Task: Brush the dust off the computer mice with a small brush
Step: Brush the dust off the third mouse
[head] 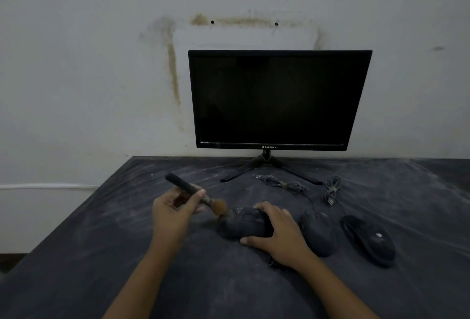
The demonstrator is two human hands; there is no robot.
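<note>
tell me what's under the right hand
A dark mouse lies under the right hand, whose fingers curl round its right end. The brush tip is at its left end. The covered end cannot be seen.

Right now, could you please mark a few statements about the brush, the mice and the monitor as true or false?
1. The left hand holds the brush. True.
2. The right hand lies idle. False: its fingers grip the left mouse.
3. The middle mouse and the right mouse lie untouched on the table. True.
4. The monitor shows a picture. False: its screen is dark.
</note>
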